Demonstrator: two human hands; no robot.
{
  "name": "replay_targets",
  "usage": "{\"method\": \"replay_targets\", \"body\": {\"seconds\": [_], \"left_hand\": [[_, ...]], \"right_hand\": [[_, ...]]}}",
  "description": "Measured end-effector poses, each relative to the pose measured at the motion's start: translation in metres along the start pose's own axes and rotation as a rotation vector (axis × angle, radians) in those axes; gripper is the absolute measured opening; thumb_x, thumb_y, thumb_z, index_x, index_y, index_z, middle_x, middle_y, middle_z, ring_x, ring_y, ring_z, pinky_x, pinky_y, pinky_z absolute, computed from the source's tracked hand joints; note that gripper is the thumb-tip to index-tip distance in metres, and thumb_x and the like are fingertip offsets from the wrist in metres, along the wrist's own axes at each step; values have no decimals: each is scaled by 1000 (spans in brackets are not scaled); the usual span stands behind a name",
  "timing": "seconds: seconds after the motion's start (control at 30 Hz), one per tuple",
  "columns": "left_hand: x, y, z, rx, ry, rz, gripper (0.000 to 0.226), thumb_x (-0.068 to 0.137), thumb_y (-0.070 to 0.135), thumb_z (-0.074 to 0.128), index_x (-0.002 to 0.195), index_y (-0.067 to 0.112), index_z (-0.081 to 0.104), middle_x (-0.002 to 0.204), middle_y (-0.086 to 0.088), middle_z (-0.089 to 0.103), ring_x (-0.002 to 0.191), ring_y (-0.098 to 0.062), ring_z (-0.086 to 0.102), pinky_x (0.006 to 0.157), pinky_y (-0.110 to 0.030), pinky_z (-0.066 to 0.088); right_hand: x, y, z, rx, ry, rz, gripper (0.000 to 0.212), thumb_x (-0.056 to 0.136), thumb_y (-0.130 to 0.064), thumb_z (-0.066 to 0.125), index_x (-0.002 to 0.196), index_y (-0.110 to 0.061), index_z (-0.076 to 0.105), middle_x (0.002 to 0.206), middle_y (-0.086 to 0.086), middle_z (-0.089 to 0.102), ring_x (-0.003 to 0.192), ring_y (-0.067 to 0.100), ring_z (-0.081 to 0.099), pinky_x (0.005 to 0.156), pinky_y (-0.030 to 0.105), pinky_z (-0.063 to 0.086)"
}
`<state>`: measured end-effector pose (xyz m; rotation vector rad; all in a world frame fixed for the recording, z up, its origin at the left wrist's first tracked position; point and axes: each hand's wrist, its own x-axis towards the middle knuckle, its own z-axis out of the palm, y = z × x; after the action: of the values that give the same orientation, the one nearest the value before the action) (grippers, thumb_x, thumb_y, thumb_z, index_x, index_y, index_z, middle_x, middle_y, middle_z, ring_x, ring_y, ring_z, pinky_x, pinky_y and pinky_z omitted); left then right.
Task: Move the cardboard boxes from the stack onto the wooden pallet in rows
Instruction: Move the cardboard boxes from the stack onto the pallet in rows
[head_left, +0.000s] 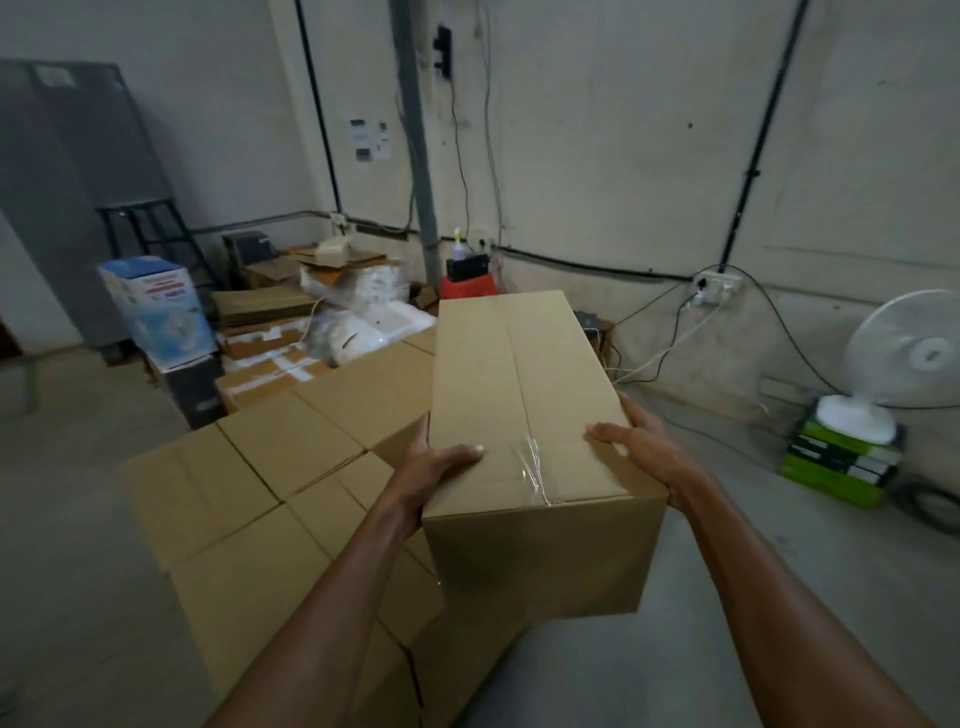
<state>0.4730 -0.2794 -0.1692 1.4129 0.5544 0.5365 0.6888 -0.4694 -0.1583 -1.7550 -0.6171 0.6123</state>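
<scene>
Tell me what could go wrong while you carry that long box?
The left hand and right hand grip only the near end of the cardboard box, so its long far end might dip and slip free. Loose cables lie on the floor by the wall; walking that way could trip you.

Arms extended; left grip (439, 470), right grip (647, 449) clasp inward, fingers seemingly curled.

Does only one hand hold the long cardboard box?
No, the left hand and the right hand both grip the cardboard box, one on each side.
</scene>
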Motion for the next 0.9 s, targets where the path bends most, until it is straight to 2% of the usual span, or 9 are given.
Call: {"method": "replay_targets", "body": {"seconds": [0.2, 0.27, 0.33, 0.4, 0.5, 0.63, 0.7, 0.8, 0.9], "left_hand": [[81, -34, 30, -40, 7, -56, 79, 63, 21, 82, 136, 24, 50, 116, -7, 72, 97, -20, 72, 70, -27, 59], [107, -48, 34, -41, 27, -70, 76, 64, 23, 82, 132, 28, 49, 116, -3, 69, 100, -19, 69, 73, -27, 58], [137, -64, 35, -50, 55, -90, 74, 70, 19, 85, 132, 31, 46, 117, 0, 66, 103, -19, 67, 80, -30, 57], [165, -79, 36, -66, 104, -126, 69, 80, 12, 83, 133, 32, 44, 118, 1, 65, 105, -19, 65, 86, -35, 56], [200, -97, 36, -84, 163, -164, 65, 81, 12, 81, 128, 35, 42, 117, 3, 63, 106, -18, 63, 88, -36, 55], [227, -117, 39, -100, 243, -186, 71, 77, 15, 86, 130, 36, 43, 118, 6, 63, 107, -14, 62, 81, -29, 54], [239, -126, 40, -103, 282, -197, 75, 79, 14, 84, 136, 36, 40, 120, 6, 61, 109, -14, 61, 80, -27, 53], [255, -145, 42, -104, 346, -234, 80, 77, 17, 86, 140, 35, 41, 123, 5, 62, 112, -16, 60, 83, -31, 54], [266, -164, 50, -130, 422, -280, 85, 74, 17, 88, 139, 40, 37, 125, 4, 60, 115, -17, 59, 92, -39, 54]], "right_hand": [[84, 32, -30, -34, -18, 47, 57, 95, -19, 66, 147, -28, 44, 122, -1, 62, 105, 20, 63, 76, 34, 51], [118, 40, -31, -57, -42, 68, 57, 95, -20, 66, 147, -29, 43, 119, -2, 61, 102, 18, 63, 73, 33, 51], [155, 47, -30, -93, -75, 97, 58, 96, -20, 66, 148, -30, 41, 126, 0, 59, 101, 14, 61, 71, 31, 49], [193, 53, -29, -136, -125, 130, 61, 96, -24, 65, 150, -31, 38, 132, 2, 55, 104, 15, 58, 78, 34, 50], [241, 61, -25, -177, -187, 156, 64, 96, -28, 65, 151, -32, 35, 132, 1, 52, 114, 23, 56, 99, 49, 48], [289, 76, -24, -228, -260, 172, 65, 97, -35, 62, 153, -37, 30, 133, -1, 50, 114, 24, 56, 103, 53, 45], [312, 80, -23, -238, -302, 167, 65, 98, -35, 60, 154, -39, 27, 134, -1, 49, 111, 22, 56, 100, 51, 47], [348, 88, -19, -251, -362, 182, 64, 100, -31, 58, 156, -35, 26, 138, 2, 48, 103, 18, 58, 85, 40, 49], [376, 93, -14, -268, -445, 141, 61, 102, -28, 56, 154, -37, 25, 129, -3, 46, 97, 13, 56, 72, 28, 46]]}}
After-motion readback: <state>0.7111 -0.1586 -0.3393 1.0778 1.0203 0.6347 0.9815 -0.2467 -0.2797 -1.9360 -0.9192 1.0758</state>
